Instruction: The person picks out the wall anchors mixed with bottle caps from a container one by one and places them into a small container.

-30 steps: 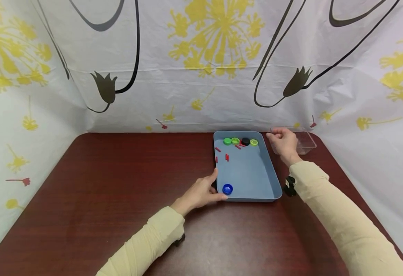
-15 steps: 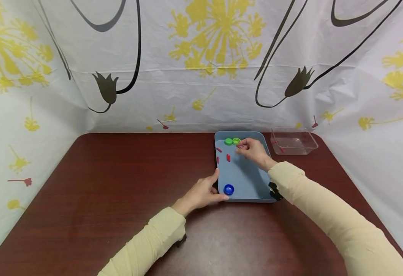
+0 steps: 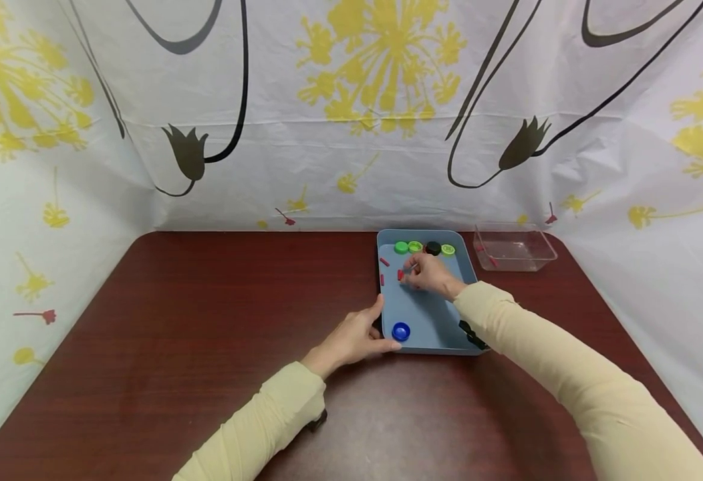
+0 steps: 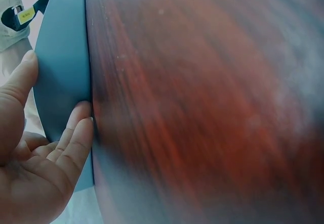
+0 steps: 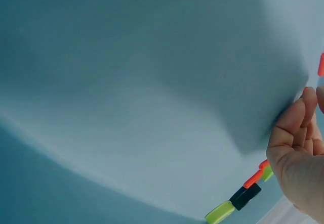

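In the head view, my left hand (image 3: pixel 357 337) rests at the near left corner of a blue-grey tray (image 3: pixel 436 351). The left wrist view has its thumb at the rim and extended fingers along the tray's outer wall (image 4: pixel 63 47). Over the tray's far left part, my right hand (image 3: pixel 430 275) pinches at a small red stick (image 3: pixel 400 274) with thumb and fingertips; in the right wrist view a red tip peeks out at the fingertips. More red sticks (image 3: pixel 384 262) lie along the left side, and others (image 5: pixel 253 178) lie by the black cap (image 5: pixel 245 196).
Along the tray's far end sit a green cap (image 3: pixel 401 248), a yellow-green cap (image 3: pixel 415 247) and a pale yellow one (image 3: pixel 448 250). A blue cap (image 3: pixel 401 331) is in the near left corner. A clear plastic box (image 3: pixel 522 260) with red sticks stands to the right, near the curtain (image 3: pixel 267 167).
My right hand moved left from the clear box to the caps, then nearer to the red sticks at the tray's left. Red sticks now show in the box. My left hand stayed at the tray corner.
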`<state>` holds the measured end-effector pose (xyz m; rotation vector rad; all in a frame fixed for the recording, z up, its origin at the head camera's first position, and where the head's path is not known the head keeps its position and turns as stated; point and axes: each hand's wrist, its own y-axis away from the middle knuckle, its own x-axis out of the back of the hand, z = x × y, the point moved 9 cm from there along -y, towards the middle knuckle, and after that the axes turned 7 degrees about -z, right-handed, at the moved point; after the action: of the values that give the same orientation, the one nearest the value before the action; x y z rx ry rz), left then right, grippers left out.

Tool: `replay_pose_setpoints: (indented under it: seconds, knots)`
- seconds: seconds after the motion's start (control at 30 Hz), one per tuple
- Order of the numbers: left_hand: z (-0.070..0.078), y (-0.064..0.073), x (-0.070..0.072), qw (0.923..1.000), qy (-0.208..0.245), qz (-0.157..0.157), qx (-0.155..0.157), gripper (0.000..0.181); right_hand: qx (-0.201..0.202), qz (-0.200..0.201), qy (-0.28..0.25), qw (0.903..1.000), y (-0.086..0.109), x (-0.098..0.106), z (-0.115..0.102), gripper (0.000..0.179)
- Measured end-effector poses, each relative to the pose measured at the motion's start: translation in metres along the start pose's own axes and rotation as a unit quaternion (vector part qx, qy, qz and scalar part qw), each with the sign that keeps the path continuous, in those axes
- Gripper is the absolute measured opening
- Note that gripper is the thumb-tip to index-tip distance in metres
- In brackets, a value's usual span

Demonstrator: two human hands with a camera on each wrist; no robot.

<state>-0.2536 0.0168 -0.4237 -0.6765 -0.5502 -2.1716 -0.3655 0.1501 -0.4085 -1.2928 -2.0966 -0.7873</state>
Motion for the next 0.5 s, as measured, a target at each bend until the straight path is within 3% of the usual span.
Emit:
replay_pose_setpoints:
  seconds: [0.5]
  knots:
    - [-0.0027,-0.0022,-0.0001,1.0,0.0,0.002,-0.006,0.093,0.015,0.034,0.039,0.9985,-0.0051,-0.0031,0.0028,0.017]
